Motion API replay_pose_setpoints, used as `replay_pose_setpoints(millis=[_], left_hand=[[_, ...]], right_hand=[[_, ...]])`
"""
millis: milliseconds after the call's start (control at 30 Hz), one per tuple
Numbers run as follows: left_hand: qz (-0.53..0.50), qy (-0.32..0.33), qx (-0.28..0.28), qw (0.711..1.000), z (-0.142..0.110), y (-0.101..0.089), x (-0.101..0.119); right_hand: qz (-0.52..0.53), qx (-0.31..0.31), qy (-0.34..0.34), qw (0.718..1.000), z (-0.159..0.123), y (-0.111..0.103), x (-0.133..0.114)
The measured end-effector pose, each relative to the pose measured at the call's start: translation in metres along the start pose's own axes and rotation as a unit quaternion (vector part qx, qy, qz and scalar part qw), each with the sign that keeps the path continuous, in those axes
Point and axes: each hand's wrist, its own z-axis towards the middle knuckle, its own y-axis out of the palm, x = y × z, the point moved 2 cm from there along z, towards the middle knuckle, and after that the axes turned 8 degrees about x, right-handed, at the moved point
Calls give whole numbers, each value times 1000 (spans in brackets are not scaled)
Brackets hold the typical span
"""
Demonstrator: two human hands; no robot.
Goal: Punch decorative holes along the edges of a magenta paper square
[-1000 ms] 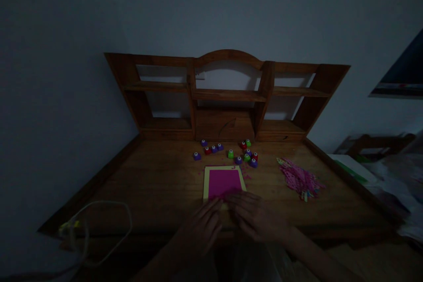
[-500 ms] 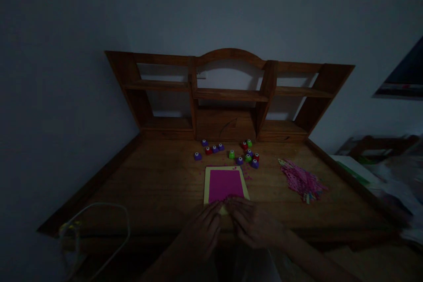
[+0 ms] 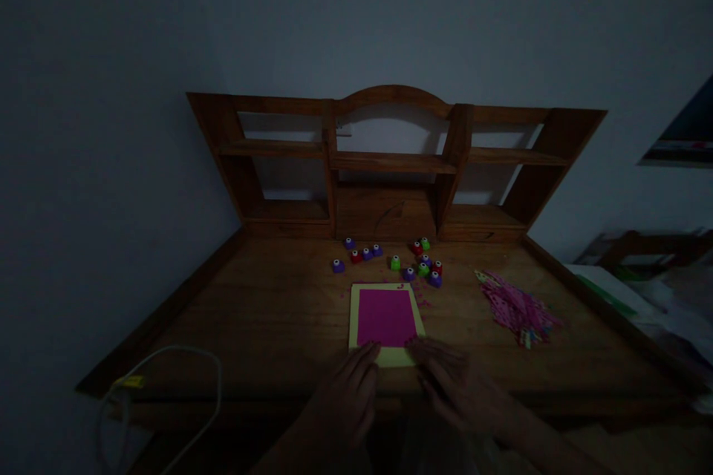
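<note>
A magenta sheet (image 3: 386, 318) lies on a larger pale yellow sheet (image 3: 396, 358) on the wooden desk, in front of me. My left hand (image 3: 352, 384) rests at the lower left corner of the magenta sheet, fingers stretched out and tips pressing on the paper. My right hand (image 3: 448, 378) lies at the lower right corner, its fingers also extended and touching the sheets. Neither hand grips anything that I can see. A small dark pink curl (image 3: 400, 286) sits on the yellow top border.
Several small craft punches, purple, red and green (image 3: 395, 263), stand behind the sheets. Tiny pink bits (image 3: 423, 302) are scattered at their right. A pile of pink patterned strips (image 3: 518, 312) lies to the right. A wooden shelf (image 3: 390, 162) backs the desk; a white cable (image 3: 215, 378) loops at left.
My hands have moved apart along the lower edge of the magenta sheet, from its middle to its two corners. The view has shifted slightly.
</note>
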Motion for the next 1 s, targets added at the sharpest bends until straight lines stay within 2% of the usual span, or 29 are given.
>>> replay_pose_setpoints(millis=[167,333,600,767,1000], left_hand=[[27,-9,6,1000,3,-3,6],[46,10,3,999,13,-2,12],[-11,21,-25,999,19,-4,6],[-15,2,-33,999,10,-10,-4],[-1,-66,-19,998,-21,-15,-22]], right_hand=[[8,-3,26,1000,-9,-4,2],[9,5,32,999,-6,-4,0],[8,32,27,999,-2,-6,-2],[23,22,37,999,0,-8,-3],[45,40,37,998,2,-9,-1]])
